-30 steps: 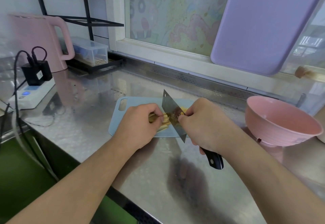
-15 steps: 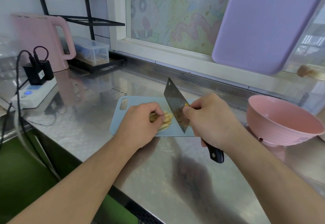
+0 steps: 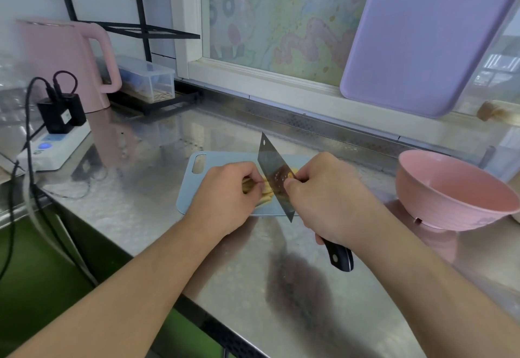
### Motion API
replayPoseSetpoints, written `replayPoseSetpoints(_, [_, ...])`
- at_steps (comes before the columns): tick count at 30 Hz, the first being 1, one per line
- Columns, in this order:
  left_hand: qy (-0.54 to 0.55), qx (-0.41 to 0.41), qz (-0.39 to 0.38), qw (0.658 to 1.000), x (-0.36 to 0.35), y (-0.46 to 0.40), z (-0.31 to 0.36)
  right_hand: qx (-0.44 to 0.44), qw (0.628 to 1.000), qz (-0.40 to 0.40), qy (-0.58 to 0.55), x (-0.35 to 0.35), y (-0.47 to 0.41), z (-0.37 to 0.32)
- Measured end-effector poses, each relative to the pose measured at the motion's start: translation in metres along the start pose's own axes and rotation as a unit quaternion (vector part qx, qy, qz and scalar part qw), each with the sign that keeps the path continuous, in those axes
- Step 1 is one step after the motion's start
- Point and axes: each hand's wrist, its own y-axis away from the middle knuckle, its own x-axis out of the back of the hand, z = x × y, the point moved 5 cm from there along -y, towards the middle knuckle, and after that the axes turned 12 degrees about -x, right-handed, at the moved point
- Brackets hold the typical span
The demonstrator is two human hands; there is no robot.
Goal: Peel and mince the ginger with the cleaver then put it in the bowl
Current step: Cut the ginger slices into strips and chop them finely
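Right hand (image 3: 329, 200): grip curled round cleaver (image 3: 274, 176), blade on ginger (image 3: 266, 193). Left hand (image 3: 225, 197): grip pinching ginger strips on blue cutting board (image 3: 194, 186). At 3 o'clock on table (image 3: 168, 211), pink bowl (image 3: 450, 189), well apart.

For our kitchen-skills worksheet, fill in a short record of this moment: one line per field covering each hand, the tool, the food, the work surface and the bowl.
left hand: curled fingers hold the ginger strips steady on the board
right hand: grips the cleaver, thumb on the side of the blade
cleaver: blade tilted, right beside the left fingertips
ginger: pale strips bunched on the board, not yet minced
cutting board: light blue, flat on the steel counter
bowl: pink, to the right of the board, no ginger seen inside
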Motion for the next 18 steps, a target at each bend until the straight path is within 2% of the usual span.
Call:
replayPoseSetpoints(7, [0.011,0.000,-0.001,1.000,0.001,0.000,0.000,0.008,0.998,-0.020,0.051,0.000,0.005,-0.009])
replayPoseSetpoints(18, [0.012,-0.018,-0.006,1.000,0.001,0.001,0.001,-0.009,1.000,0.015,-0.018,-0.017,-0.017,0.008])
